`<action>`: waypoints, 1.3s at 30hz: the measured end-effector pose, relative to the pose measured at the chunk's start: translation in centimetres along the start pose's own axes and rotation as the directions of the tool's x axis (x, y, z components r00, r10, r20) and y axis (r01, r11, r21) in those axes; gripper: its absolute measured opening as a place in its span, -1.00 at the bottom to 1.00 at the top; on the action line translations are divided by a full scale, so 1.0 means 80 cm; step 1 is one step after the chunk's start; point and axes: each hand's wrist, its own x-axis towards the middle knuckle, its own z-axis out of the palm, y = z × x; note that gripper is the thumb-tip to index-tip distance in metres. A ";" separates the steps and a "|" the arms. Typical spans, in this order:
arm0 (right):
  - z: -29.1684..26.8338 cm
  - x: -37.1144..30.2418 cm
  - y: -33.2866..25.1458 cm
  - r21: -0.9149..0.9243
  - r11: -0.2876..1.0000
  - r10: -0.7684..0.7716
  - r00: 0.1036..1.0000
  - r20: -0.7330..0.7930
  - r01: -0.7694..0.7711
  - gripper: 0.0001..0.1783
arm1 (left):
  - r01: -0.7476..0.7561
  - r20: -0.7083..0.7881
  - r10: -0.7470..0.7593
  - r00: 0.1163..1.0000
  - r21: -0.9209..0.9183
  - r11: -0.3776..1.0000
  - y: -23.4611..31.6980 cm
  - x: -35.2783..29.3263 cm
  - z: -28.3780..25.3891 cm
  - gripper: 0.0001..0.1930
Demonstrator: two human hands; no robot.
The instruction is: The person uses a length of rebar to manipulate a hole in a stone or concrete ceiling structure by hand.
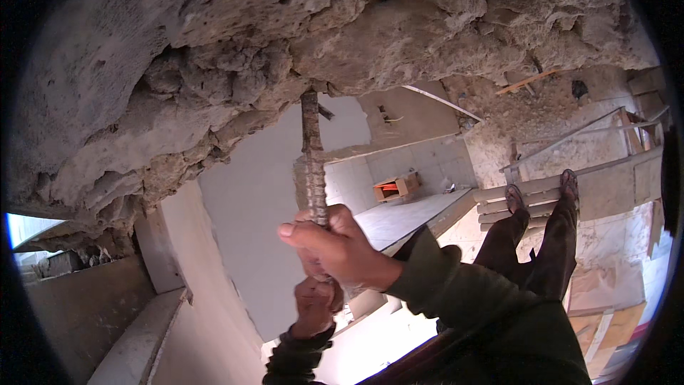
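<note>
A ribbed steel bar (314,171), greyish brown and roughly upright in the picture, runs up to the broken edge of a rough stone or concrete mass (235,50). Its upper end meets that edge; I cannot tell whether it goes into it. My right hand (335,246) is closed around the bar, with the thumb sticking out to the left. Just below, my left hand (313,306) is also closed around the bar's lower part, much of which the fingers hide. Dark green sleeves (470,292) cover both forearms.
My feet in sandals stand on wooden slats (491,207) at the right. Below lies a cardboard box (406,184) with something orange in it. Rubble (527,110) covers the ground at upper right, near a plank frame (570,142). A plastered wall (206,278) rises at left.
</note>
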 end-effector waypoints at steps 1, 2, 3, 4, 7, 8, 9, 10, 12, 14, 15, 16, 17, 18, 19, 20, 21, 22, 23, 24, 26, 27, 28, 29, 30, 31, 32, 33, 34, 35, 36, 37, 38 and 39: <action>-0.005 -0.002 0.000 -0.038 0.999 0.003 1.000 -0.002 -0.003 -0.62 | -0.018 -0.012 0.018 1.000 -0.036 0.999 -0.004 0.003 0.013 -0.66; -0.009 -0.004 -0.004 -0.039 0.999 0.001 1.000 -0.003 -0.001 -0.62 | -0.036 -0.024 0.035 0.999 -0.072 0.997 -0.008 0.006 0.029 -0.67; -0.014 -0.007 -0.012 -0.083 0.995 0.045 0.999 0.004 -0.045 -0.60 | -0.009 -0.116 0.011 0.993 0.017 1.000 -0.016 0.007 0.042 -0.52; -0.016 -0.008 -0.018 -0.128 0.988 0.092 0.996 0.008 -0.090 -0.58 | 0.000 -0.056 -0.001 0.998 -0.025 1.000 -0.017 0.008 0.044 -0.54; -0.018 -0.010 -0.015 -0.240 0.970 0.024 1.000 -0.009 -0.026 -0.58 | 0.003 -0.073 -0.004 0.997 -0.010 1.000 -0.016 0.008 0.044 -0.56; -0.018 -0.011 -0.011 -0.295 0.955 -0.026 0.999 -0.029 0.016 -0.58 | -0.002 -0.021 0.001 1.000 -0.055 0.998 -0.019 0.007 0.039 -0.62; -0.015 -0.012 -0.011 -0.298 0.954 -0.025 0.999 -0.027 0.015 -0.58 | -0.016 0.033 0.019 0.999 -0.098 0.995 -0.021 0.009 0.034 -0.66; -0.012 -0.014 -0.010 -0.288 0.957 -0.052 0.997 -0.057 0.033 -0.59 | -0.018 0.031 0.021 0.999 -0.102 0.995 -0.025 0.009 0.031 -0.66; -0.006 -0.015 -0.009 -0.277 0.960 -0.075 0.994 -0.084 0.049 -0.59 | -0.040 0.083 0.053 0.995 -0.147 0.988 -0.032 0.006 0.026 -0.66; -0.004 -0.013 -0.009 -0.278 0.960 -0.070 0.989 -0.132 0.031 -0.57 | -0.051 0.037 0.056 0.998 -0.126 0.991 -0.032 0.006 0.033 -0.68; -0.007 -0.013 -0.009 -0.275 0.961 -0.060 0.990 -0.129 0.023 -0.57 | -0.056 -0.008 0.056 0.998 -0.108 0.993 -0.032 0.003 0.038 -0.71; -0.014 -0.009 -0.007 -0.303 0.952 -0.068 0.992 -0.108 0.032 -0.58 | -0.055 -0.020 0.053 0.998 -0.109 0.993 -0.032 0.008 0.041 -0.71; -0.019 -0.011 -0.001 -0.319 0.947 -0.054 0.994 -0.098 0.020 -0.59 | -0.015 -0.021 0.013 1.000 -0.107 0.994 -0.034 0.013 0.044 -0.72; -0.025 -0.012 0.001 -0.304 0.952 -0.024 0.994 -0.106 -0.010 -0.59 | 0.024 -0.023 -0.027 0.999 -0.105 0.994 -0.036 0.017 0.047 -0.74; -0.033 -0.012 -0.001 -0.352 0.936 -0.004 0.995 -0.104 -0.033 -0.60 | 0.044 -0.045 -0.050 0.998 -0.110 0.993 -0.041 0.018 0.050 -0.74; -0.037 -0.011 -0.005 -0.398 0.916 0.008 0.996 -0.092 -0.044 -0.61 | 0.031 -0.031 -0.035 0.999 -0.120 0.992 -0.044 0.020 0.055 -0.74; -0.041 -0.009 -0.010 -0.465 0.885 -0.056 0.998 -0.026 0.037 -0.61 | 0.013 -0.007 -0.015 1.000 -0.134 0.991 -0.051 0.023 0.059 -0.74; -0.042 -0.010 -0.015 -0.459 0.888 -0.047 0.999 -0.028 0.029 -0.61 | 0.020 -0.015 -0.022 1.000 -0.134 0.991 -0.056 0.023 0.062 -0.74; -0.040 -0.013 -0.021 -0.419 0.907 0.019 0.999 -0.047 -0.037 -0.62 | -0.043 -0.010 0.042 0.999 -0.187 0.981 -0.061 0.023 0.067 -0.73; -0.040 -0.016 -0.029 -0.386 0.918 0.077 0.995 -0.063 -0.096 -0.63 | -0.112 0.000 0.115 0.993 -0.245 0.963 -0.068 0.026 0.073 -0.73; -0.042 -0.025 -0.049 -0.427 0.901 0.042 0.996 -0.073 -0.069 -0.65 | -0.183 -0.050 0.176 0.983 -0.213 0.960 -0.083 0.030 0.092 -0.69; -0.045 -0.030 -0.059 -0.415 0.894 0.141 0.985 -0.095 -0.168 -0.65 | -0.160 -0.106 0.139 0.985 -0.230 0.960 -0.090 0.031 0.105 -0.69; -0.048 -0.030 -0.065 -0.407 0.878 0.227 0.968 -0.109 -0.252 -0.65 | -0.147 -0.152 0.112 0.982 -0.244 0.959 -0.092 0.035 0.117 -0.68; -0.055 -0.029 -0.060 -0.474 0.875 0.087 0.995 -0.052 -0.102 -0.65 | -0.187 -0.109 0.163 0.981 -0.269 0.945 -0.094 0.039 0.125 -0.69; -0.058 -0.030 -0.069 -0.492 0.867 0.062 0.996 -0.058 -0.083 -0.65 | -0.218 -0.066 0.207 0.976 -0.308 0.926 -0.099 0.042 0.136 -0.69; -0.056 -0.032 -0.074 -0.522 0.841 0.114 0.990 -0.088 -0.143 -0.66 | -0.176 -0.090 0.155 0.984 -0.313 0.933 -0.104 0.044 0.137 -0.64; -0.055 -0.031 -0.074 -0.548 0.811 0.168 0.979 -0.119 -0.206 -0.67 | -0.167 -0.087 0.147 0.985 -0.310 0.936 -0.106 0.043 0.128 -0.64; -0.056 -0.033 -0.068 -0.548 0.814 0.155 0.981 -0.113 -0.192 -0.65 | -0.113 -0.049 0.103 0.993 -0.313 0.943 -0.109 0.040 0.121 -0.64; -0.052 -0.034 -0.063 -0.546 0.815 0.153 0.981 -0.116 -0.192 -0.65 | -0.062 -0.008 0.063 0.998 -0.310 0.949 -0.101 0.040 0.114 -0.63; -0.044 -0.034 -0.054 -0.509 0.855 0.044 0.992 -0.122 -0.100 -0.64 | -0.033 -0.025 0.027 0.999 -0.279 0.960 -0.090 0.033 0.107 -0.62; -0.037 -0.033 -0.041 -0.474 0.880 -0.052 0.991 -0.122 -0.012 -0.62 | -0.039 -0.042 0.029 0.999 -0.281 0.959 -0.086 0.029 0.094 -0.62; -0.032 -0.030 -0.030 -0.481 0.877 -0.059 0.991 -0.120 -0.006 -0.62 | -0.062 -0.034 0.056 0.998 -0.259 0.964 -0.080 0.032 0.083 -0.62; -0.029 -0.024 -0.016 -0.487 0.868 -0.186 0.972 -0.141 0.096 -0.63 | -0.087 -0.029 0.082 0.996 -0.238 0.967 -0.073 0.034 0.072 -0.61; -0.026 -0.015 -0.004 -0.493 0.848 -0.313 0.935 -0.168 0.195 -0.63 | -0.103 -0.018 0.102 0.995 -0.216 0.971 -0.066 0.037 0.058 -0.61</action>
